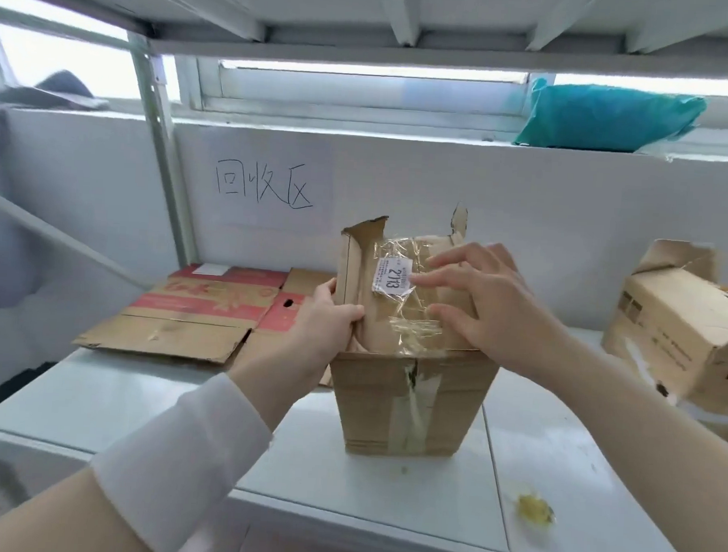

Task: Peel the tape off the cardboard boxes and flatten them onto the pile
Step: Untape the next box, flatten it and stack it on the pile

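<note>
A small brown cardboard box [372, 403] stands upright on the white shelf [136, 399], in the middle of the view. Its top flaps stick up, covered in wrinkled clear tape [410, 320] with a white label [391, 279] reading 2113. More tape runs down the box's front. My left hand [324, 320] grips the left flap's edge, thumb in front. My right hand [479, 303] lies over the taped flap with straight, spread fingers touching the tape near the label. A pile of flattened red-and-brown cardboard [200, 309] lies at the back left.
Another opened cardboard box [680, 326] leans at the right edge. A crumpled yellowish tape scrap [533, 509] lies on the shelf at the front right. A teal bag [606, 117] sits on the window ledge. A white wall with handwritten characters stands behind, a shelf board overhead.
</note>
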A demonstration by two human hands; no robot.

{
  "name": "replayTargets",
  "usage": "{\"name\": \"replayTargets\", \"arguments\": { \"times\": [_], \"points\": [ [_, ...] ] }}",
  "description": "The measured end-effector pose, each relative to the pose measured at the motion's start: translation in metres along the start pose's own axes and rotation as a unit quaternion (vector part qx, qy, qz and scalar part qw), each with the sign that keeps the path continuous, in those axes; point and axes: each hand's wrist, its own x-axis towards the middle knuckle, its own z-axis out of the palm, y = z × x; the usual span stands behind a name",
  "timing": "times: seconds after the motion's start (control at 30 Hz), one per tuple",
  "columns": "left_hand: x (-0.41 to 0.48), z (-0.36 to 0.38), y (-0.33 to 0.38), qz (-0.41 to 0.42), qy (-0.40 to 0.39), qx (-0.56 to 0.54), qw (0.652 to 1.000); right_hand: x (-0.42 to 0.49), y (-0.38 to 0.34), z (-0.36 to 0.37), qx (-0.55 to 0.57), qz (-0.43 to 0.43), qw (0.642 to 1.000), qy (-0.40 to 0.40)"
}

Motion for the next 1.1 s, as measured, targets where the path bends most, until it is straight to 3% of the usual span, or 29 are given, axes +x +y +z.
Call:
{"name": "replayTargets", "arguments": {
  "times": [0.07,0.13,0.37,0.47,0.57,0.67,0.77,0.9,0.97,1.1],
  "points": [
    [0.003,0.003,-0.001,0.001,-0.003,-0.012,1.000,0.005,-0.004,0.001,-0.039,-0.054,0.993,-0.099],
    [0.004,0.006,0.000,-0.001,-0.009,-0.037,0.999,0.008,-0.002,0.004,-0.071,-0.038,0.987,-0.136],
    [0.008,0.002,-0.006,0.015,-0.026,-0.028,0.999,0.008,-0.004,0.017,0.006,0.010,0.997,-0.071],
    [0.003,-0.002,-0.006,0.095,-0.032,0.088,0.991,0.005,-0.004,0.021,0.010,0.004,0.999,-0.046],
    [-0.006,-0.010,-0.002,0.244,-0.105,0.225,0.938,0.002,-0.002,0.020,0.024,-0.010,0.999,-0.021],
    [-0.011,-0.023,0.002,0.296,-0.162,0.331,0.882,0.002,-0.001,0.016,0.035,-0.014,0.999,0.012],
    [-0.011,-0.031,0.012,0.355,-0.148,0.368,0.847,0.003,-0.002,0.013,0.055,-0.005,0.998,0.027],
    [-0.009,-0.034,0.020,0.371,-0.152,0.390,0.829,0.000,-0.008,0.011,0.108,-0.012,0.993,0.049],
    [-0.007,-0.037,0.018,0.354,-0.137,0.390,0.839,0.000,-0.012,0.008,0.226,0.032,0.971,0.064],
    [-0.007,-0.046,0.010,0.331,-0.143,0.398,0.843,0.003,-0.017,0.009,0.295,0.063,0.953,0.020]
  ]
}}
